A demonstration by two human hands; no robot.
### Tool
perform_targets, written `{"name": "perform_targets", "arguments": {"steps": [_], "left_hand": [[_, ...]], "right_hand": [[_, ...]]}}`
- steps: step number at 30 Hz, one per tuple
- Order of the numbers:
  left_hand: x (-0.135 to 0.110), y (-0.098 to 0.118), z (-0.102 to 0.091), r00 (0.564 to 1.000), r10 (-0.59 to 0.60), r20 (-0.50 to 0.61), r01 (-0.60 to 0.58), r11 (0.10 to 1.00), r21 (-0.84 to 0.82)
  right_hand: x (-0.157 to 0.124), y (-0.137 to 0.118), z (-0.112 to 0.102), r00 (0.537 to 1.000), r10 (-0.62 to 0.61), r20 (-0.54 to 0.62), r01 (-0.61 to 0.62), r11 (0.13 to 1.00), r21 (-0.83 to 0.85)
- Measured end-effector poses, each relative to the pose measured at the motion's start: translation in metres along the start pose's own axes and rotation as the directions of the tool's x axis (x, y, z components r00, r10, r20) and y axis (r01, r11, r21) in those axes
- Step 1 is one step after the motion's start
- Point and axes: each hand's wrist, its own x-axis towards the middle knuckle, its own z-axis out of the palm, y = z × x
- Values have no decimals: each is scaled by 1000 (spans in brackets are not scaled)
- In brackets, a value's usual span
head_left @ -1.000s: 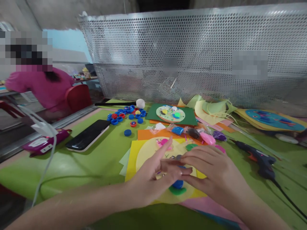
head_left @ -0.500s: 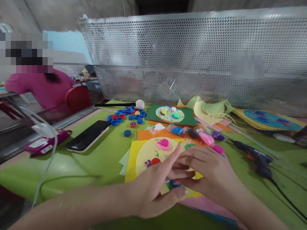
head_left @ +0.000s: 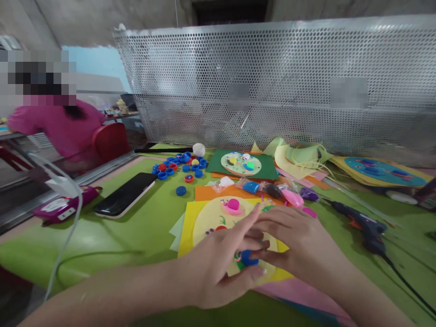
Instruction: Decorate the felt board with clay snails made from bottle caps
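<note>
The person's left arm (head_left: 112, 290) and right arm (head_left: 364, 286) reach in from the near sides, the left hand (head_left: 218, 265) with its thumb spread wide, the right hand (head_left: 301, 238) bent close against it.

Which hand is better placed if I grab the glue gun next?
Likely your right hand: the glue gun lies on that side, while your left hand is farther off, with the right in between.

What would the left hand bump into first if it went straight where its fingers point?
Probably the right hand. It is straight ahead of the left hand, over the round card. I can't tell whether the two hands touch.
</note>
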Motion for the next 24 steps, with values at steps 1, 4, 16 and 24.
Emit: {"name": "perform_targets", "arguments": {"steps": [1, 4, 16, 24], "left_hand": [[-1, 1, -1, 995, -96, -2, 96, 992, -82], [0, 4, -2, 953, -301, -21, 283, 915, -287], [4, 5, 1, 938, -328, 111, 337, 798, -500], [11, 1, 18, 977, 148, 156, -170, 976, 138]], "right_hand": [[0, 2, -2, 1000, -6, 6, 6, 1000, -4], [1, 5, -4, 999, -47, 1, 47, 998, -47], [2, 1, 5, 998, -52, 41, 53, 998, -19], [9, -28, 9, 994, 40, 106, -30, 995, -93]]}}
